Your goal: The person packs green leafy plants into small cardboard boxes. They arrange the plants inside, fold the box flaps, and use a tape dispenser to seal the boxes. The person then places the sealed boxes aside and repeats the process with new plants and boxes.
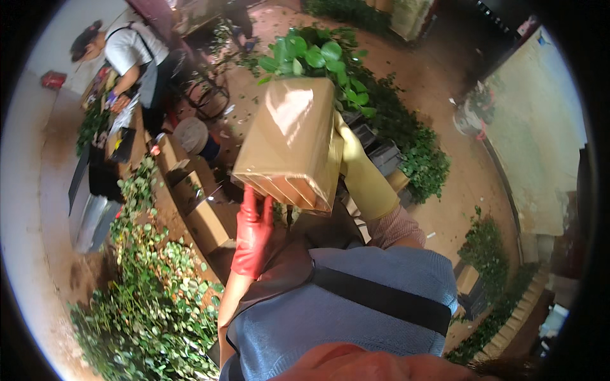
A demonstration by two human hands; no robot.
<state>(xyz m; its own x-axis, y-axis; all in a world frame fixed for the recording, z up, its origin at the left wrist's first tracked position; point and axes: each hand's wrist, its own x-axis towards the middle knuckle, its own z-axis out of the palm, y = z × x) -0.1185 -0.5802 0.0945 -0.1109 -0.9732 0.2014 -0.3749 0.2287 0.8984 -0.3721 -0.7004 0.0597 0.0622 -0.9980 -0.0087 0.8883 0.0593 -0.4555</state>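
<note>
In front of my chest is a brown cardboard-wrapped bundle (286, 128), its surface glossy like clear film. Round green leaves (314, 55) stick out of its far end, and folded cardboard layers show at its near end. My right hand (345, 143), in a long yellow rubber glove, holds its right side; the fingers are partly hidden. My left hand (255, 214), in a red glove, supports the near lower edge, with its fingertips tucked behind the cardboard.
On my left is a long bench (178, 224) with cut leafy stems (157, 295) heaped on it and cardboard boxes (207, 226) beside it. A person (138, 62) bends over its far end. A bucket (193, 135) stands nearby. Leafy bundles (424, 162) and grey crates (383, 157) lie on the right.
</note>
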